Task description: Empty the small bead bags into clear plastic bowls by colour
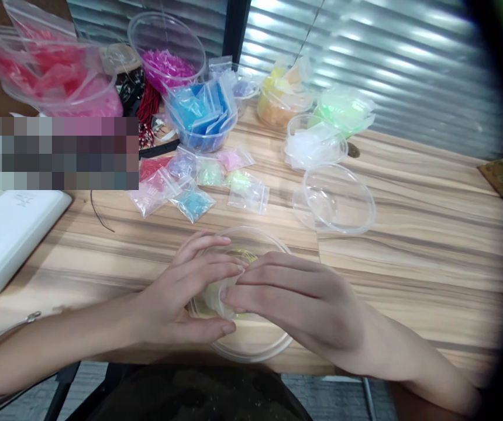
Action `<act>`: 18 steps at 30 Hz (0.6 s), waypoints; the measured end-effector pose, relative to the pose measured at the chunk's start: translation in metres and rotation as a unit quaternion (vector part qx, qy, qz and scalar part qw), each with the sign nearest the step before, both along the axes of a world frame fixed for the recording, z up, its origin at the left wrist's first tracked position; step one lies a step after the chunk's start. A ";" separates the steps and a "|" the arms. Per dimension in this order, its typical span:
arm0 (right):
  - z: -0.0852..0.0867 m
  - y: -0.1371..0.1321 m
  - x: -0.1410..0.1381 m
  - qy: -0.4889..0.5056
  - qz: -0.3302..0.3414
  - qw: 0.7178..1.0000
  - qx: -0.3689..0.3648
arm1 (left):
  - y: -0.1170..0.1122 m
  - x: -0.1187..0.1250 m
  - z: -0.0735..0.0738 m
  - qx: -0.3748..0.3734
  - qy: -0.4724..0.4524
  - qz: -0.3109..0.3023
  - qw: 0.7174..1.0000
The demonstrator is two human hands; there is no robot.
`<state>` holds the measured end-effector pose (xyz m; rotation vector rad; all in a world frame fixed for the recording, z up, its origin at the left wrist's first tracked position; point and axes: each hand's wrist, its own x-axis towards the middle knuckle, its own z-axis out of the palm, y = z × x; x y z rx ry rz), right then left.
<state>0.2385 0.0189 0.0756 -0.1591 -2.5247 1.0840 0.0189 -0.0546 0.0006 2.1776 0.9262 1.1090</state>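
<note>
Close to the table's front edge stands a clear round plastic bowl [255, 355], with some thin yellow bits [245, 255] inside it. Above the bowl my right hand [308, 298] has its fingers bent and pressed together on a small translucent plastic bag [216, 297]; the bag's outline is partly covered. My left hand [194, 286] curves around the bag's left side, thumb and fingers spread apart. Its index fingertip meets the right hand's fingers. Whether the left fingers touch the bag is unclear.
Small filled zip bags, such as a teal one [193, 200], lie beyond the bowl. Behind them stand tubs with blue bags [203, 111], magenta shreds [168, 67] and white bags [313, 143]. Another clear tub [339, 199] is at right, a white box [14, 234] at left.
</note>
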 end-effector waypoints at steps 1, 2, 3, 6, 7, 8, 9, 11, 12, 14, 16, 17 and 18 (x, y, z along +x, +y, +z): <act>-0.001 0.000 0.000 0.002 0.002 1.000 0.011 | 0.000 0.000 0.000 0.001 -0.002 -0.001 1.000; -0.003 0.000 0.000 0.003 0.004 1.000 0.024 | 0.000 0.000 -0.001 -0.001 -0.004 0.000 1.000; -0.006 0.000 0.000 0.005 0.005 0.999 0.036 | 0.000 0.000 -0.001 -0.002 -0.005 0.002 1.000; -0.013 -0.001 -0.002 0.018 -0.007 0.997 0.077 | 0.000 0.000 -0.001 0.003 -0.008 0.004 1.000; -0.015 -0.002 -0.003 0.022 -0.015 0.995 0.092 | -0.001 0.000 -0.001 0.006 -0.008 0.005 1.000; -0.015 -0.003 -0.004 0.026 -0.023 0.994 0.106 | -0.001 0.000 -0.001 0.009 -0.005 0.007 1.000; -0.015 -0.004 -0.004 0.031 -0.032 0.992 0.114 | -0.001 0.000 -0.001 0.011 -0.004 0.009 1.000; -0.009 -0.005 -0.004 0.039 -0.055 0.992 0.107 | -0.001 0.000 -0.001 0.010 -0.007 0.015 1.000; -0.005 -0.005 -0.003 0.036 -0.070 0.992 0.093 | -0.001 0.000 -0.001 0.011 -0.015 0.017 1.000; 0.003 -0.004 -0.002 0.000 -0.100 0.993 0.061 | -0.001 -0.001 -0.003 0.019 -0.045 0.015 0.999; 0.007 -0.002 0.000 -0.060 -0.117 0.990 0.049 | -0.001 -0.002 -0.004 0.020 -0.090 0.012 0.996; 0.006 -0.002 0.000 -0.092 -0.112 0.988 0.058 | -0.002 -0.003 -0.005 0.015 -0.112 0.015 0.994; 0.004 -0.001 0.000 -0.122 -0.099 0.985 0.073 | -0.002 -0.003 -0.006 0.008 -0.129 0.022 0.991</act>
